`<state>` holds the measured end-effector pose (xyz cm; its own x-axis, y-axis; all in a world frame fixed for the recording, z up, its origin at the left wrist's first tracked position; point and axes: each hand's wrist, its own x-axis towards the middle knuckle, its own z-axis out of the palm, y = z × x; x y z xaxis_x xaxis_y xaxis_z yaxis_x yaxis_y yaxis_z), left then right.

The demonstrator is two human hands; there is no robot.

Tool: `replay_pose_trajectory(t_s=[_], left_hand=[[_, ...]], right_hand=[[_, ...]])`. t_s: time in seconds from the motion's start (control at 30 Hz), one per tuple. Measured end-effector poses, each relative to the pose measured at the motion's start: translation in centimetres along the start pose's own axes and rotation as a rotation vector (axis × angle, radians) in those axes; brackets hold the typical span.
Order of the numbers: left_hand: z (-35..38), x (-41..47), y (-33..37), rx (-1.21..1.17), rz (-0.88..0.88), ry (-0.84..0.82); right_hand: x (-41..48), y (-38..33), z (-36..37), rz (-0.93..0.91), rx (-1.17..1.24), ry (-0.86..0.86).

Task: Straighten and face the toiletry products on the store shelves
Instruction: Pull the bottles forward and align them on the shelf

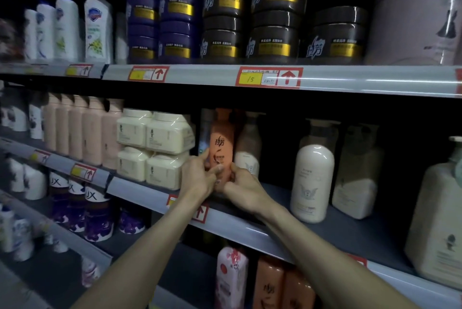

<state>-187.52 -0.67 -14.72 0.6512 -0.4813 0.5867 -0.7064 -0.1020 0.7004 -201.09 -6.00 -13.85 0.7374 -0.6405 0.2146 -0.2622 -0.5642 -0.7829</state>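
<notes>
An orange bottle with dark script on its label stands upright on the middle shelf, label facing me. My left hand grips its lower left side and my right hand grips its lower right side, fingers wrapped round the base. A beige-and-white bottle stands just right of it, partly hidden. Stacked cream square jars sit directly to the left. A white rounded bottle stands further right near the shelf's front.
The top shelf holds white bottles, stacked purple jars, dark brown jars and a large pink tub. Pink bottles line the middle shelf at left. Purple-and-white bottles and more orange bottles stand below.
</notes>
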Motion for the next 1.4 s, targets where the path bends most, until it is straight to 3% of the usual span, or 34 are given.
replay_pose_trajectory(t_s=[0.6, 0.8, 0.97, 1.07, 1.2, 1.4], left_hand=[[3.3, 1.8, 1.2, -0.027, -0.046, -0.092], [2.6, -1.1, 3.1, -0.176, -0.074, 0.154], [3.6, -2.7, 5.3, -0.184, -0.133, -0.196], [4.2, -2.6, 5.5, -0.265, -0.198, -0.318], [5.3, -2.7, 5.1, -0.21, -0.205, -0.351], [4.9, -2.1, 3.8, -0.288, -0.232, -0.428]], right_hand=[[-3.6, -0.7, -2.3, 0.066, -0.09, 0.105], [-3.7, -0.1, -3.1, 0.168, -0.098, 0.212], [-1.0, 0.0, -3.5, 0.275, 0.037, 0.283], [0.0, 1.4, -3.5, 0.305, 0.147, 0.307], [1.9, 5.1, -3.1, 0.289, 0.18, 0.29], [-0.4, 4.0, -3.8, 0.274, 0.138, 0.2]])
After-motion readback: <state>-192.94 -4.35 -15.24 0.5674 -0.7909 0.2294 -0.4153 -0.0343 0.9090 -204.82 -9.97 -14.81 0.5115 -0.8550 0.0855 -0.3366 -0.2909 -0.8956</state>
